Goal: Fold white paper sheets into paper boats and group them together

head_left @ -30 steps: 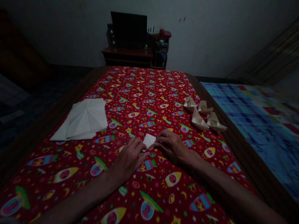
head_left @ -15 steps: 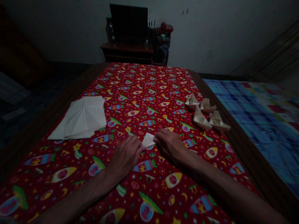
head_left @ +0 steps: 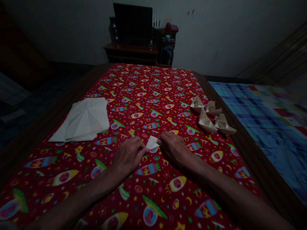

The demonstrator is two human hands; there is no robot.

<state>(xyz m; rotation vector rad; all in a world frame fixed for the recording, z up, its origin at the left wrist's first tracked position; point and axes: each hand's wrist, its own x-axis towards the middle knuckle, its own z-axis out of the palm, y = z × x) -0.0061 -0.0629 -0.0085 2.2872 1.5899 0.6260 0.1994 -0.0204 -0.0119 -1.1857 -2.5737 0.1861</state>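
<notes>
A small folded piece of paper point(head_left: 153, 142) lies on the red patterned cloth point(head_left: 144, 105), between my two hands. My left hand point(head_left: 130, 153) grips its left corner, the thumb pressed along the near edge. On the other side, my right hand point(head_left: 173, 145) pinches the right end, and its fingers cover that part of the paper. Off to the right stand several folded paper boats point(head_left: 207, 122), grouped close together. A stack of paper sheets point(head_left: 83, 119) with creases and printed lines rests to the left.
Dark wood edges point(head_left: 242, 153) border the cloth on both sides. Beyond the far end are a black monitor point(head_left: 133, 20) on a wooden desk point(head_left: 130, 49), speakers and a red telephone point(head_left: 172, 27). A blue plaid sheet point(head_left: 259, 121) spreads at the right.
My left fingers have shifted slightly along the paper's left corner, the thumb now lying flatter. My right hand stays nearly where it was on the right end.
</notes>
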